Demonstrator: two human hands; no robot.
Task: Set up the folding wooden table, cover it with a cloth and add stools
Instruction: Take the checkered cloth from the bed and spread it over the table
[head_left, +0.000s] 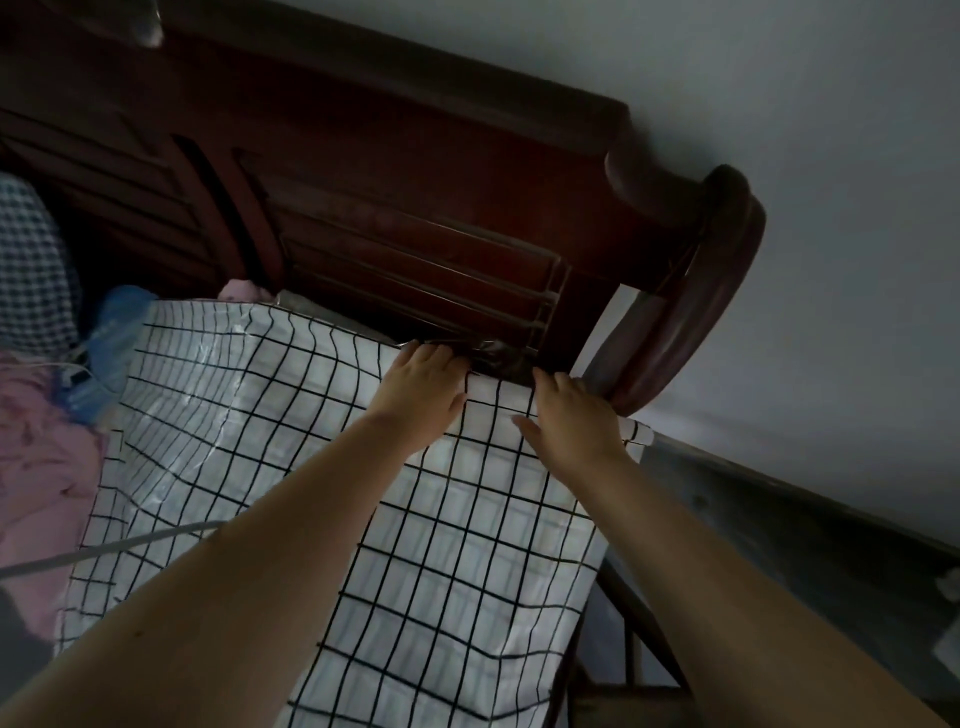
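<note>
A white cloth with a black grid (415, 545) lies spread over a raised flat surface that it hides almost fully. A dark glossy strip (493, 352) shows just past the cloth's far edge. My left hand (421, 395) lies palm down at that far edge, its fingers hooked over it. Close beside it to the right, my right hand (571, 421) is at the same edge near the far right corner, with its fingertips curled over and the thumb on top. Dark bars (631, 639) show below the cloth's right side. No stool is in view.
A tall dark wooden headboard (395, 223) stands right behind the far edge, its rounded post (696, 291) at the right. Pink fabric (47, 457), a blue bag (111, 338) and a checked pillow (28, 270) lie to the left. A grey wall and floor are on the right.
</note>
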